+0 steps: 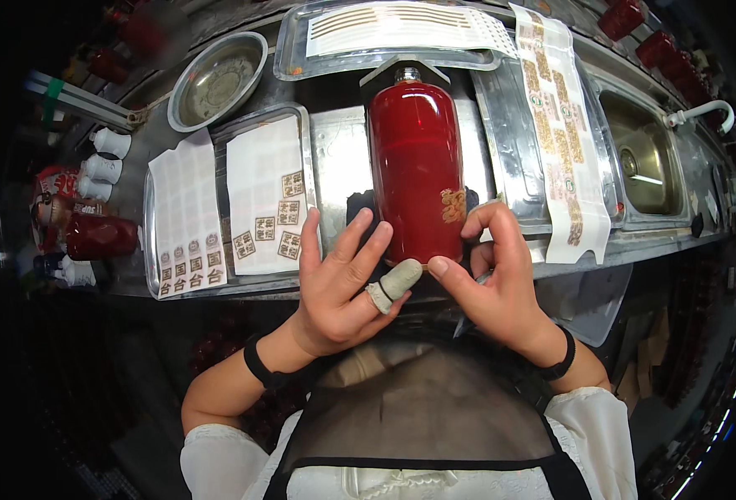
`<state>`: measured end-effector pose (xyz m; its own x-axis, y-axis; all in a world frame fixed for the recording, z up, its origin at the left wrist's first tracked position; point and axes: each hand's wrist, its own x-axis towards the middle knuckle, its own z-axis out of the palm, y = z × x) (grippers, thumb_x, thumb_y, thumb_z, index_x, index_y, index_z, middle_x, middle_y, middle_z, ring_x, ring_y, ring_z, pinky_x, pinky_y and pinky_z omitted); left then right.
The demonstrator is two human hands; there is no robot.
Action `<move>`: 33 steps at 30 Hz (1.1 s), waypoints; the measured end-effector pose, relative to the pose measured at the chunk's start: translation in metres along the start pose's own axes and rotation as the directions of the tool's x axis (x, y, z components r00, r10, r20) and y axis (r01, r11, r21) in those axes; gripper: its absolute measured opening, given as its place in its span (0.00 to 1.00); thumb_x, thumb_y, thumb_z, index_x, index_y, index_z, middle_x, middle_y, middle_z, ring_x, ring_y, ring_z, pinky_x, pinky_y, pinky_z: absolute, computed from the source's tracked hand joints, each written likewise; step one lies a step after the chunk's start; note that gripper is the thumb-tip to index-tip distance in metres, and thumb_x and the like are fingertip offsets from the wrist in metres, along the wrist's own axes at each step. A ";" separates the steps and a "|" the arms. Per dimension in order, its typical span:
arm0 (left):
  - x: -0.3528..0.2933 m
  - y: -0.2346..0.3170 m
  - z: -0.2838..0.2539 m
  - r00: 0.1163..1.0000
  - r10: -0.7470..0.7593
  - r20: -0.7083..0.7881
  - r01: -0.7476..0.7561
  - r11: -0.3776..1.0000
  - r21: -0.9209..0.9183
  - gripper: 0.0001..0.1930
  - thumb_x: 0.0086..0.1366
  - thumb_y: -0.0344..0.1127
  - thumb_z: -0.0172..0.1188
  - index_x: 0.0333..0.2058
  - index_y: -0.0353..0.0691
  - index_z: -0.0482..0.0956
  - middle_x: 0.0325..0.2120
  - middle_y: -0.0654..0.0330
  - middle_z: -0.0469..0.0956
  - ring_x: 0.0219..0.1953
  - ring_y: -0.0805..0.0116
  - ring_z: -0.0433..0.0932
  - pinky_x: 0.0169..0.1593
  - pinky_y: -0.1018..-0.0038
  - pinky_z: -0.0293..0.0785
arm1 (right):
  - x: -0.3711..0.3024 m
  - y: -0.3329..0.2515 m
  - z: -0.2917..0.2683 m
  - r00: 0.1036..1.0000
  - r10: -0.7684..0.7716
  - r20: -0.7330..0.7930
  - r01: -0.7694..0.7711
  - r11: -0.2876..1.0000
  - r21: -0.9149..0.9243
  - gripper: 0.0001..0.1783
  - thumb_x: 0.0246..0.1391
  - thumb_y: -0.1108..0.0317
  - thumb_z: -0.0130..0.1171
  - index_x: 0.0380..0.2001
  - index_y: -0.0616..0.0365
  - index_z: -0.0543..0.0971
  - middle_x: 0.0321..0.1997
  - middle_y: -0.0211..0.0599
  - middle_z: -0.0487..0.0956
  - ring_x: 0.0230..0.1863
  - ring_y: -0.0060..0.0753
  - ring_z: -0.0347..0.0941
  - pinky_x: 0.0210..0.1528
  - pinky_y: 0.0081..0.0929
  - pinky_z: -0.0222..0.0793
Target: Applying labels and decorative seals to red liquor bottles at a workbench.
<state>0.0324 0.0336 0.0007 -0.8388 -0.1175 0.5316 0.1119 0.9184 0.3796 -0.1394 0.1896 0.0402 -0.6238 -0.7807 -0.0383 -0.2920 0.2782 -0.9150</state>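
A glossy dark red bottle (415, 158) lies on its side in front of me, its neck pointing away and its base toward me. A gold decal (453, 205) sits on its lower right side. Beside the base, my left hand (339, 287) has its fingers spread; a pale finger cot (401, 279) covers one finger, whose tip is at the bottle's base edge. My right hand (501, 279) is at the other side of the base, thumb at the lower edge and fingers curled. Something small and bluish-grey shows partly between those fingers, too hidden to name.
Sheets of gold and brown decals (188, 225) (264, 183) lie on the left tray (308, 158). Another decal strip (563, 125) lies right, near a sink (647, 187) with a white faucet (709, 112). A metal bowl (218, 82) stands far left; a tray (289, 58) with a sheet is behind.
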 end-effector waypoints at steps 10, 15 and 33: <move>0.046 0.011 0.007 0.991 -0.110 -0.077 0.111 0.994 0.009 0.36 0.47 0.39 0.77 0.57 0.37 0.79 0.63 0.36 0.69 0.64 0.36 0.71 0.69 0.33 0.45 | -0.015 0.022 -0.011 0.990 0.129 0.060 -0.141 0.933 0.332 0.12 0.60 0.77 0.58 0.46 0.64 0.72 0.45 0.32 0.72 0.20 0.07 0.58 0.22 0.14 0.53; 0.029 -0.001 0.015 0.984 -0.155 -0.090 0.147 0.985 -0.088 0.45 0.48 0.40 0.77 0.64 0.27 0.70 0.65 0.33 0.66 0.68 0.39 0.67 0.70 0.34 0.46 | -0.013 0.013 -0.003 1.000 -0.008 0.009 0.006 0.980 0.200 0.16 0.55 0.75 0.63 0.47 0.63 0.73 0.43 0.34 0.71 0.19 0.11 0.57 0.21 0.16 0.53; -0.017 0.000 0.004 0.994 -0.112 -0.021 0.108 0.987 -0.119 0.23 0.57 0.34 0.72 0.51 0.32 0.82 0.66 0.35 0.66 0.68 0.37 0.67 0.70 0.35 0.44 | -0.003 0.004 0.011 0.966 -0.245 -0.086 0.232 0.963 -0.136 0.29 0.45 0.64 0.73 0.44 0.63 0.67 0.40 0.45 0.68 0.39 0.46 0.68 0.36 0.36 0.67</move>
<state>0.0447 0.0370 -0.0115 -0.8346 -0.2273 0.5017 0.0830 0.8486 0.5225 -0.1310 0.1867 0.0318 -0.5931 -0.7740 0.2216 -0.5249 0.1630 -0.8354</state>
